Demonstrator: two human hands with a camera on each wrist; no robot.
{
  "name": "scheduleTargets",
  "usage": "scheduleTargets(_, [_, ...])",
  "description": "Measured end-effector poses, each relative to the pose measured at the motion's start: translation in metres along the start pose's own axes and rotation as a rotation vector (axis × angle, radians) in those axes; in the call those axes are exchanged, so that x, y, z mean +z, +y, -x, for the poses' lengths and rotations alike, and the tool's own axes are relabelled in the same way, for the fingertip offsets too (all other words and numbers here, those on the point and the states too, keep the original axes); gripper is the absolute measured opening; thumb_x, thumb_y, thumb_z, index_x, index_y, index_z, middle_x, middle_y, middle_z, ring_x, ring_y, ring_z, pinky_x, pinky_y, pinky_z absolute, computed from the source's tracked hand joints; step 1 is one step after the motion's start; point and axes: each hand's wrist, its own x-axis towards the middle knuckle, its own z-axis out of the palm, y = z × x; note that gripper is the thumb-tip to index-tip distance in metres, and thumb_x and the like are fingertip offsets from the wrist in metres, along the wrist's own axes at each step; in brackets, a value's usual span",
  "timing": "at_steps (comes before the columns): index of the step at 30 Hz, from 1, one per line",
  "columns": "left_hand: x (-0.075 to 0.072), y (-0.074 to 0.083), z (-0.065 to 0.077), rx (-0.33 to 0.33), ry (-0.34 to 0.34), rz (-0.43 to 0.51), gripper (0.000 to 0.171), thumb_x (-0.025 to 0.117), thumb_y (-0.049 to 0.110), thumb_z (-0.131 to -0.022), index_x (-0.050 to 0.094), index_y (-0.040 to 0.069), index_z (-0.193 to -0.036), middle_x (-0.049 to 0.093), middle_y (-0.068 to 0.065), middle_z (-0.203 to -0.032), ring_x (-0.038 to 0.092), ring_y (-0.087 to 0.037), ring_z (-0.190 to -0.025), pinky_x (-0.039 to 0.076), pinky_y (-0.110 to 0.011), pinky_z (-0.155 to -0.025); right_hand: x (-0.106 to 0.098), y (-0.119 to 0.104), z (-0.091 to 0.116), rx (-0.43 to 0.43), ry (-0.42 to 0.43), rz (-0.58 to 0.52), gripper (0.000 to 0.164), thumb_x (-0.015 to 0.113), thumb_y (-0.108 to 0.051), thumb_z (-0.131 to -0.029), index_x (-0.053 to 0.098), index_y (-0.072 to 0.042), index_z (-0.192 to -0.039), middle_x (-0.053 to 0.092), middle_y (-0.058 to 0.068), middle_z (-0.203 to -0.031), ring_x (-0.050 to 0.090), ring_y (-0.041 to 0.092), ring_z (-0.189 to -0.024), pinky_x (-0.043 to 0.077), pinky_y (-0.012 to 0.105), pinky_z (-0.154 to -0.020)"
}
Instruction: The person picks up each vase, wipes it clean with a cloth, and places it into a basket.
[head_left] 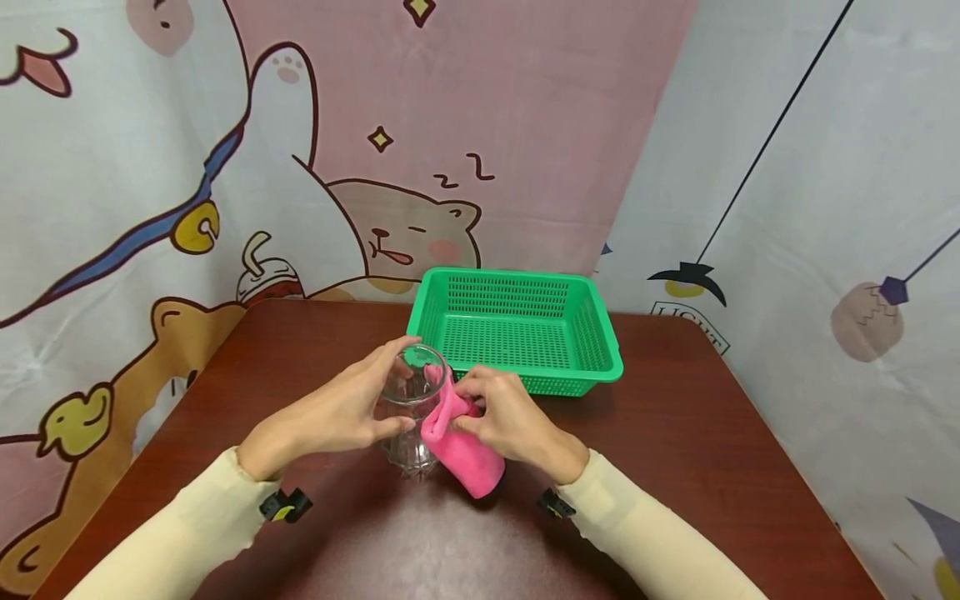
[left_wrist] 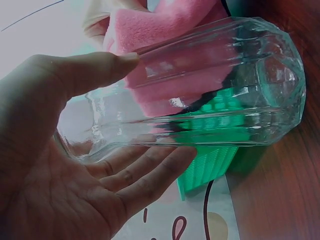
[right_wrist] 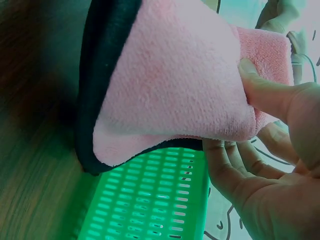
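A clear glass jar (head_left: 411, 454) with faceted sides stands upright in the head view, near the middle of the table. My left hand (head_left: 337, 414) grips it near its upper part, thumb on the near side and fingers behind. In the left wrist view the jar (left_wrist: 210, 117) is see-through, with the pink cloth (left_wrist: 150, 30) showing behind its wall. My right hand (head_left: 513, 417) pinches that folded cloth between thumb and fingers, right at the jar's rim. One corner of the cloth reaches the jar's mouth. Dark edging runs along the cloth (right_wrist: 175, 80) in the right wrist view.
Behind the hands, a green plastic basket (head_left: 525, 379) with slotted sides sits on the dark red-brown table (head_left: 675, 467). A printed cloth backdrop (head_left: 525, 125) with cartoon animals hangs at the back and sides. Both wrists carry a small black device (head_left: 285, 505).
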Motion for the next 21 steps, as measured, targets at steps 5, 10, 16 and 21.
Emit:
scheduleTargets(5, [0.0,-0.001,-0.001,0.007,0.002,0.002,0.112,0.091,0.024,-0.088,0.014,0.028,-0.17,0.058,-0.014,-0.144,0.069,-0.027,-0.125,0.062,-0.043,-0.096,0.001,0.002,0.001,-0.009,0.002,0.022,0.022,0.093,-0.011,-0.083,0.083,-0.015,-0.102,0.068,-0.008,-0.092,0.061,0.008,-0.083,0.056,0.023,-0.067])
scheduleTargets(10, [0.001,-0.002,0.0,0.002,0.0,0.006,0.112,0.091,0.025,-0.087,0.015,0.028,-0.17,0.059,-0.013,-0.144,0.068,-0.028,-0.125,0.062,-0.045,-0.097,0.004,0.004,0.003,-0.004,-0.021,0.06,0.02,0.093,-0.014,-0.083,0.082,-0.015,-0.1,0.065,-0.008,-0.088,0.058,0.01,-0.081,0.051,0.021,-0.065])
scheduleTargets(16, [0.001,-0.001,0.0,-0.002,0.001,0.016,0.111,0.091,0.024,-0.088,0.015,0.028,-0.169,0.058,-0.013,-0.144,0.068,-0.029,-0.125,0.062,-0.045,-0.096,0.006,0.008,0.003,-0.004,-0.046,0.091,0.018,0.093,-0.014,-0.083,0.08,-0.015,-0.095,0.065,-0.006,-0.086,0.06,0.012,-0.079,0.049,0.02,-0.065])
scheduleTargets(21, [0.0,0.0,0.0,-0.004,0.001,0.024,0.111,0.09,0.024,-0.088,0.015,0.028,-0.169,0.058,-0.014,-0.145,0.068,-0.029,-0.126,0.062,-0.047,-0.097,0.009,0.013,0.003,0.008,-0.089,0.123,0.02,0.093,-0.016,-0.084,0.073,-0.018,-0.085,0.06,-0.003,-0.08,0.059,0.017,-0.075,0.042,0.019,-0.062])
